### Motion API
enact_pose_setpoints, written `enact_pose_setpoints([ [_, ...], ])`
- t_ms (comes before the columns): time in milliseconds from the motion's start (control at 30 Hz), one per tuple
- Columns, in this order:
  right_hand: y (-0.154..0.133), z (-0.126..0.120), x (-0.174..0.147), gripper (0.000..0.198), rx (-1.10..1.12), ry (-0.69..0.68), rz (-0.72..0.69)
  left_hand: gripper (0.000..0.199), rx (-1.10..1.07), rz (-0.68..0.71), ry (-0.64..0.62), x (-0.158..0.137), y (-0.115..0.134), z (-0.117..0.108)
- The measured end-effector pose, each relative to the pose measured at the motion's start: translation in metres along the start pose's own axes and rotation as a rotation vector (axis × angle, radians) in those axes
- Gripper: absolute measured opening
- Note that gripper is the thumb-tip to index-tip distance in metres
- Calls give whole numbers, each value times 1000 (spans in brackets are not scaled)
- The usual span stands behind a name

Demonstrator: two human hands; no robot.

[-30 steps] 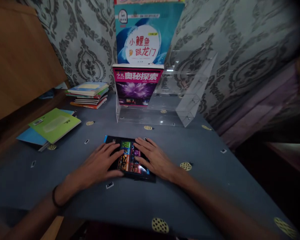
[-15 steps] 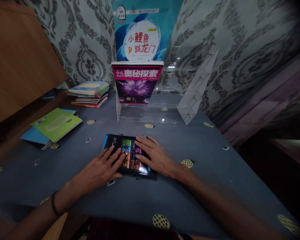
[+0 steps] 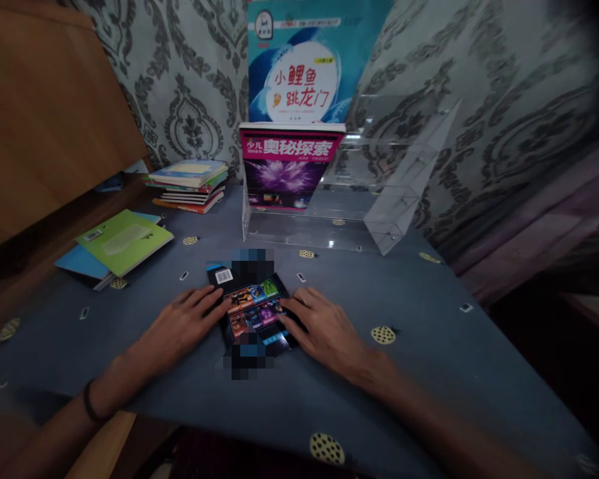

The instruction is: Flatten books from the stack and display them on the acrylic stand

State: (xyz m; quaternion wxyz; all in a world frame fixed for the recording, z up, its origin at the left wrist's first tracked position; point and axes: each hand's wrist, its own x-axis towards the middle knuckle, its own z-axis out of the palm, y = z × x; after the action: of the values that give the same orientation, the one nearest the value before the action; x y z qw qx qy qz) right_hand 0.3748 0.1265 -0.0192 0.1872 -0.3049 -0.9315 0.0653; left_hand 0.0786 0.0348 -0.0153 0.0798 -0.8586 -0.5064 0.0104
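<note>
A black book [image 3: 253, 313] with rows of small coloured pictures and a barcode lies flat on the table, turned slightly askew. At its left edge is my left hand [image 3: 182, 326], fingers stretched out, the tips touching the cover's side. My right hand [image 3: 327, 329] rests against the right edge, fingers extended and apart, with the tips of the thumb and forefinger over the cover. Blurred square patches hide the book's top and bottom edges.
Behind the book stands a clear acrylic rack [image 3: 404, 193] holding a pink-and-purple book [image 3: 289, 169] and a teal book [image 3: 319, 40]. A stack of books [image 3: 187, 183] and a green book [image 3: 124, 243] over a blue one [image 3: 82, 263] lie to the left on the patterned tablecloth [image 3: 429, 372].
The black book has turned clockwise by roughly a quarter turn, and its barcode now shows. Both hands have slid outward from its cover to its side edges. The view has shifted slightly.
</note>
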Motion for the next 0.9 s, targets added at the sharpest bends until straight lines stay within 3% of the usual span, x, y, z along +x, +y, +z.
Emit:
enact_pose_setpoints([
  [167, -8, 2, 11, 37, -66, 13, -24, 44, -101, -159, 83, 2, 10, 8],
  [333, -25, 16, 56, 44, 46, -42, -141, 46, -132, -307, 134, 13, 5, 15],
  [567, -48, 41, 113, 66, 223, -215, -254, 43, -260, -296, 140, 16, 0, 13],
  [900, -43, 49, 122, 75, 282, -250, -247, 44, -269, -328, 184, 14, 2, 18],
])
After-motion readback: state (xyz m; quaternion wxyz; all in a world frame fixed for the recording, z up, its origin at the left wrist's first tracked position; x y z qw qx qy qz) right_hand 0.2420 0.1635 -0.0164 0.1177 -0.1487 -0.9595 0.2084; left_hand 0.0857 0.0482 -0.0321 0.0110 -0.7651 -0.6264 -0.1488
